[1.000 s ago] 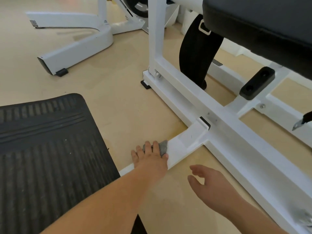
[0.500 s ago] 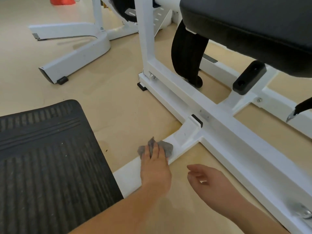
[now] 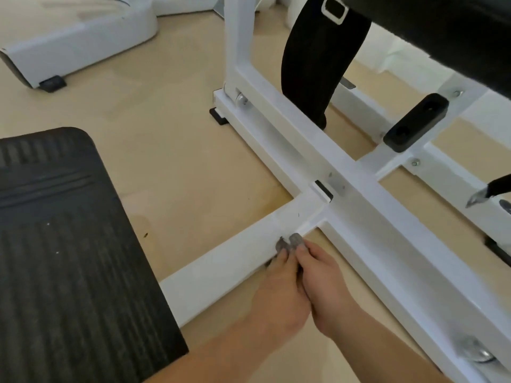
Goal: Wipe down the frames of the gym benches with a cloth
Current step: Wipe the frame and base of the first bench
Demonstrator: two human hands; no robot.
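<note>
The white bench frame (image 3: pixel 359 217) lies low on the floor, with a side bar (image 3: pixel 235 258) branching toward me. A small grey cloth (image 3: pixel 290 241) sits bunched on the near edge of that side bar, close to the joint. My left hand (image 3: pixel 279 294) and my right hand (image 3: pixel 323 286) lie side by side, and the fingertips of both meet on the cloth. Most of the cloth is hidden under the fingers. Both hands appear to pinch it.
A black ribbed rubber mat (image 3: pixel 69 258) covers the floor at left and overlaps the end of the side bar. The black seat pad (image 3: pixel 442 23), a hanging strap (image 3: pixel 318 64) and a black rubber stop (image 3: pixel 414 125) are above the frame. Another white machine base (image 3: pixel 77 42) lies at back left.
My left hand drew the cloth from the top of the side bar to its near edge. My right hand, which was hovering apart, came in beside the left and reached the cloth.
</note>
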